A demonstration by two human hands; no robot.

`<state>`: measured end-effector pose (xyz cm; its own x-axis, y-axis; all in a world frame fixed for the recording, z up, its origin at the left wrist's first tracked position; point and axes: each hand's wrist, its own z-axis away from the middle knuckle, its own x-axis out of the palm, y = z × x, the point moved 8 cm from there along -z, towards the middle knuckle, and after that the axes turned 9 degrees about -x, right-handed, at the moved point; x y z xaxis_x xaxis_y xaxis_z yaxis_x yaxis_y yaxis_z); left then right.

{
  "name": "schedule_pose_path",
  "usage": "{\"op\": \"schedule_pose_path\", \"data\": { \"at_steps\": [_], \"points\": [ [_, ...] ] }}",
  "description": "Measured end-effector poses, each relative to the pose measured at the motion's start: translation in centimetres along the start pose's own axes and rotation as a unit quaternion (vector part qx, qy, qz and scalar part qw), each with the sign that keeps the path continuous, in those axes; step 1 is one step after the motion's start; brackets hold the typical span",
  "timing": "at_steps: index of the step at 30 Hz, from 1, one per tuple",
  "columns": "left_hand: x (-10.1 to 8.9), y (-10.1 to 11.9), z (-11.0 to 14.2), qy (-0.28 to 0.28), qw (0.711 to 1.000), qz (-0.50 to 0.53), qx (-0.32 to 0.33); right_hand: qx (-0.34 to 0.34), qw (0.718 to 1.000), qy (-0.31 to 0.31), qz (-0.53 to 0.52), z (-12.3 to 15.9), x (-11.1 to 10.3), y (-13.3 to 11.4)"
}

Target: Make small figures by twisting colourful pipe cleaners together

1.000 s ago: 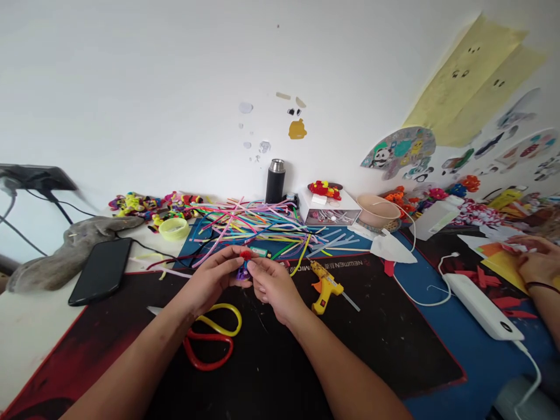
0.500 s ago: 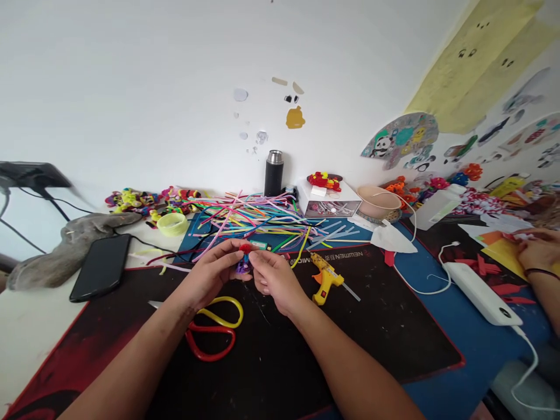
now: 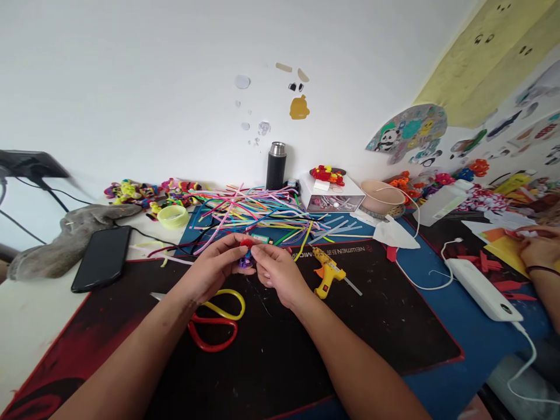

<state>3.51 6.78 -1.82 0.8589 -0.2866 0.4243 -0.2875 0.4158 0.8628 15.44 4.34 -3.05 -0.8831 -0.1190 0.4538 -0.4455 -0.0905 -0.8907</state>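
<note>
Between my two hands is a small pipe-cleaner figure (image 3: 245, 262), red on top with blue and purple below; the fingers cover much of it. My left hand (image 3: 215, 266) is closed round its left side. The fingertips of my right hand (image 3: 278, 268) pinch it from the right, near the blue part. Under my left forearm lie scissors (image 3: 213, 349) with one red and one yellow handle loop. A yellow hot glue gun (image 3: 329, 274) rests on the black mat (image 3: 280, 338), right of my right hand. Behind my hands spreads a heap of colourful pipe cleaners (image 3: 245, 210).
At the back stand a black thermos (image 3: 276, 169), a white box (image 3: 335, 201) and a beige bowl (image 3: 381, 198). To the left lie a phone (image 3: 101, 259) and a roll of tape (image 3: 172, 217). A power bank (image 3: 483, 291) and another person's hand (image 3: 540, 251) are at right.
The camera view has shifted slightly, so the scene sits a little higher. Both hands stay together on the figure, with only small finger movement.
</note>
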Motion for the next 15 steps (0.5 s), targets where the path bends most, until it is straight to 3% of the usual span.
{"op": "schedule_pose_path", "data": {
  "at_steps": [15],
  "points": [
    [0.02, 0.04, -0.02, -0.005, 1.0, -0.01, 0.005, 0.0, 1.0, -0.008, 0.003, 0.03, 0.08, 0.06]
  ]
}}
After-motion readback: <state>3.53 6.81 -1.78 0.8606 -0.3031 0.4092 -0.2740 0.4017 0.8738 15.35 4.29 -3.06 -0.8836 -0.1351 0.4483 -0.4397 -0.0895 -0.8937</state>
